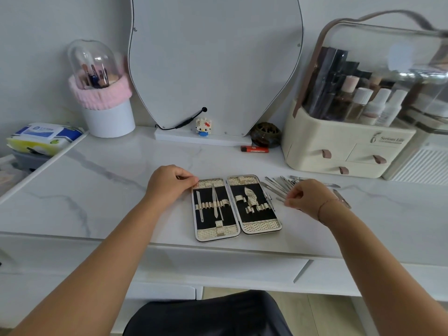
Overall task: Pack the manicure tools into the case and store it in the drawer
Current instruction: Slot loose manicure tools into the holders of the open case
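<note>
Nearest the viewer: manicure case lying open and flat near the front edge of the marble vanity top, two slim tools already under the elastic loops of its left half, right half with empty loops and an empty pouch. Left hand at the case's far left corner, fingers curled, fingertips touching the rim, apparently steadying it rather than gripping. Right hand just right of the case, thumb and forefinger drawn together at the near ends of the loose steel tools; whether one is already clamped, impossible to tell. Remaining tools fanned out just beyond and beside that pinch, some hidden under the hand.

Step in hand, by judgement: picking the next tool. Best done singly, by the handle end, then slid lengthwise under a matching loop, with the case kept pinned flat.

Farther back: red lighter, mirror base, cosmetics organiser. Below the top, a drawer front, seemingly slightly ajar.
</note>
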The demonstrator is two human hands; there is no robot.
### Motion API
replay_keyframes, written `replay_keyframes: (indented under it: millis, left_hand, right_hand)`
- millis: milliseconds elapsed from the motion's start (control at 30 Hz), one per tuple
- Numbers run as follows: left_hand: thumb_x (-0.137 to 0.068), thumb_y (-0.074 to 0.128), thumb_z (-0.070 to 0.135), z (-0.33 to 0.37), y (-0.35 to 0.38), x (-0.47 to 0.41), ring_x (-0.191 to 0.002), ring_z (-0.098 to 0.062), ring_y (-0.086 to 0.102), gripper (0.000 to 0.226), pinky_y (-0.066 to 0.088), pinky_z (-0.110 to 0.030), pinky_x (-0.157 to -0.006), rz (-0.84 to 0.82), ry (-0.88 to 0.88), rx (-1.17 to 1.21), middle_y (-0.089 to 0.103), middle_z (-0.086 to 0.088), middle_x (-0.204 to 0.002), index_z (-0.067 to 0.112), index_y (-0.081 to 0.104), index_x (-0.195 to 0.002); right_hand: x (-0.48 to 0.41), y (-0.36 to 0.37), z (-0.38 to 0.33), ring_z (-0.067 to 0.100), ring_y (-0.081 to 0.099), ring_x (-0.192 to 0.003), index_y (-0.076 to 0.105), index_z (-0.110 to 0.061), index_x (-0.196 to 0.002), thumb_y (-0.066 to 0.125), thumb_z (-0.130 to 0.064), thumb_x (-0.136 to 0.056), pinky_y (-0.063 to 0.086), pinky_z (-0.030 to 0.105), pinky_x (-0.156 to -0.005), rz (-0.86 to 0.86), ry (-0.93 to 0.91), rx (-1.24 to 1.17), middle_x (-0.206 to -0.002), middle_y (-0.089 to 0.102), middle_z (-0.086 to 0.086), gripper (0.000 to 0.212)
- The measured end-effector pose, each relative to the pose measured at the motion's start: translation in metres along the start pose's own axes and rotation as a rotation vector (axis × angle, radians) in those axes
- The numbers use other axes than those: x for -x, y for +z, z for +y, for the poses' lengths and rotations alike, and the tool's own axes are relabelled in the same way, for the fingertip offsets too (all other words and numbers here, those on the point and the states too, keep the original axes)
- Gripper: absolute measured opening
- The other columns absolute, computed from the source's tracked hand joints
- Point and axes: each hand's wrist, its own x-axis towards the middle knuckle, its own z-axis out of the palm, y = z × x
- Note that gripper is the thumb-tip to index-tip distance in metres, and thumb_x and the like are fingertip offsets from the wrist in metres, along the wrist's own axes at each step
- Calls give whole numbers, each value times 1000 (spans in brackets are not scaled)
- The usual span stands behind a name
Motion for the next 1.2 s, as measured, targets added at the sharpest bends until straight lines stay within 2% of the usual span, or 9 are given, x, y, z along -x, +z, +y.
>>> replay_keyframes:
  millis: [133,333,433,500,567,700,833,1100,1200]
  left_hand:
    - [-75,74,31,1,-1,1,-80,-11,61,9,44,-28,-72,0,-5,6,69,5,-83,22,75,-77]
    - [-75,74,30,2,-1,1,-77,-8,59,8,41,-19,-64,-2,-7,5,68,8,-80,22,74,-77]
    - [-75,74,29,2,-1,1,-75,-7,58,7,40,-18,-64,-2,-1,5,68,7,-80,23,74,-76]
    - [-76,74,29,2,0,2,-74,-4,57,8,39,-17,-63,0,0,3,68,7,-80,21,74,-78]
    - [-76,73,29,3,0,2,-75,-4,57,9,38,-17,-63,0,-1,5,67,7,-81,20,74,-80]
    - [-76,74,28,2,0,1,-78,-9,58,10,37,-22,-66,3,7,6,67,7,-79,19,74,-80]
    - [-76,74,29,2,0,1,-79,-11,58,10,36,-24,-69,3,5,6,67,5,-80,19,74,-79]
    - [-76,74,29,3,0,2,-76,-8,56,10,37,-25,-71,4,-6,3,66,7,-79,20,74,-81]
    - [-77,73,29,4,-1,2,-74,-6,55,9,37,-24,-66,5,-9,9,66,8,-78,20,73,-80]
  right_hand:
    - [2,4,7,14,52,-59,67,-22,-66,75,-17,-72,42,22,-56,100,-29,-79,-59,56,-5,11]
    - [19,14,19,-1,51,-70,73,-23,-81,68,-10,-80,35,9,-64,158,-207,-61,-79,59,-10,14]
    - [39,24,34,10,54,-70,75,-17,-87,65,-9,-82,42,19,-67,275,-275,-4,-85,59,-7,14]
    - [55,30,41,22,57,-75,74,-15,-94,59,-18,-85,47,30,-70,365,-332,51,-88,61,0,18]
    - [68,33,47,27,56,-82,71,-16,-103,46,-32,-88,44,34,-74,379,-344,128,-93,58,2,33]
    - [86,35,53,19,44,-101,58,-27,-121,28,-62,-86,25,29,-84,304,-303,247,-110,48,-3,58]
    - [91,35,62,14,39,-103,57,-26,-125,29,-80,-76,28,34,-86,386,-320,241,-112,45,-5,78]
    - [111,40,69,14,41,-102,66,-24,-113,31,-68,-85,19,23,-86,430,-328,173,-108,49,-4,63]
    - [112,44,66,14,43,-99,66,-23,-112,44,-62,-82,23,25,-84,443,-379,172,-105,53,-3,54]
